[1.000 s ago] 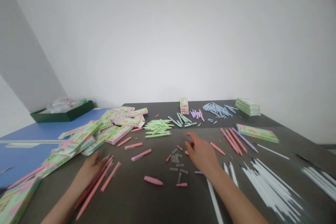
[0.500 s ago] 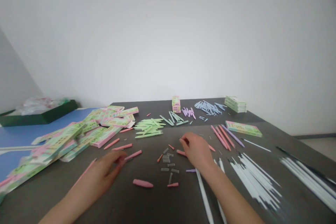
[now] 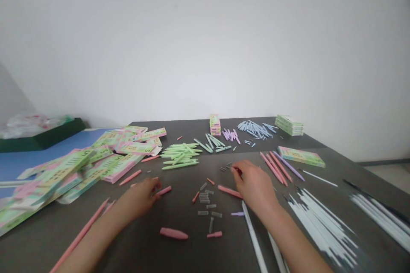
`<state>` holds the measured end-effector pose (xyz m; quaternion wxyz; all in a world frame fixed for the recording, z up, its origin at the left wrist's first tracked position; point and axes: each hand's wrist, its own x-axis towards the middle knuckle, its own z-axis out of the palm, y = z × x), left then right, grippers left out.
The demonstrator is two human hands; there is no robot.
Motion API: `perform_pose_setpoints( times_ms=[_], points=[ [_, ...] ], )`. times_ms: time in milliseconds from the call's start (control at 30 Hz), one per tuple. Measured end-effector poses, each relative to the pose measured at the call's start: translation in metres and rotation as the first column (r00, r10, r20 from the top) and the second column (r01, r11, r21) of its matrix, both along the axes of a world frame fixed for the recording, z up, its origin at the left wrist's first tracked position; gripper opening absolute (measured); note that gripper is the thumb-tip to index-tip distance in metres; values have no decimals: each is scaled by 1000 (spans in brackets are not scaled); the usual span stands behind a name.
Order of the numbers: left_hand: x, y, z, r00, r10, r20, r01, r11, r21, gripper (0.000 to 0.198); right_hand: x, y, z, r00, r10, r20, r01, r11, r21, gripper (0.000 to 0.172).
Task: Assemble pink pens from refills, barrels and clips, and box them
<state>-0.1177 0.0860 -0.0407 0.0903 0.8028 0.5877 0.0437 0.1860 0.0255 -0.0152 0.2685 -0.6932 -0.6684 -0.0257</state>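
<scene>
My left hand (image 3: pixel 144 194) is closed on a pink pen barrel (image 3: pixel 164 191), which points to the right. With thumb and forefinger together, my right hand (image 3: pixel 251 181) touches the table beside some tiny springs (image 3: pixel 223 169); whatever is in the pinch is too small to make out. Just left of the right hand lies another pink pen barrel (image 3: pixel 229 191). Several short clear tubes (image 3: pixel 204 197) sit between the hands. Around them are small pink pen parts (image 3: pixel 214 234), a purple part (image 3: pixel 237 213) and a thick pink barrel (image 3: pixel 174 233).
Green pen barrels (image 3: pixel 181 153), purple pieces (image 3: pixel 231 135) and blue pieces (image 3: pixel 256 129) lie farther back. Pen boxes (image 3: pixel 77 170) are heaped at left. White refills (image 3: pixel 320 222) lie at right, near pink pens (image 3: pixel 272 168) and a box (image 3: pixel 301 156).
My right hand has moved slightly right, and small springs now show beside its fingertips. The left hand keeps the pink barrel. The view has shifted a little.
</scene>
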Motion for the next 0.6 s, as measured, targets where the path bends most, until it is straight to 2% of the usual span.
perform_pose_setpoints(
  times_ms=[133, 300, 400, 467, 600],
  points=[
    [8, -5, -11, 997, -56, -53, 56, 998, 12, 22, -4, -1, 0, 1000, 20, 5, -20, 1000, -5, 18],
    [18, -8, -6, 995, -81, -54, 83, 996, 41, 19, -8, -2, -2, 998, 58, 7, -58, 998, -35, 17],
    [25, -11, 3, 995, -97, 1, 97, 991, 93, 28, -11, -2, -5, 996, 83, -18, -83, 996, -36, 18],
    [29, -14, 7, 988, -125, 90, 116, 988, 101, 31, -12, -1, -6, 993, 104, -49, -105, 994, -30, 18],
    [32, -15, 6, 947, -203, 251, 206, 978, 12, 30, -11, -2, -6, 990, 133, -36, -136, 984, -113, 18]
  ],
)
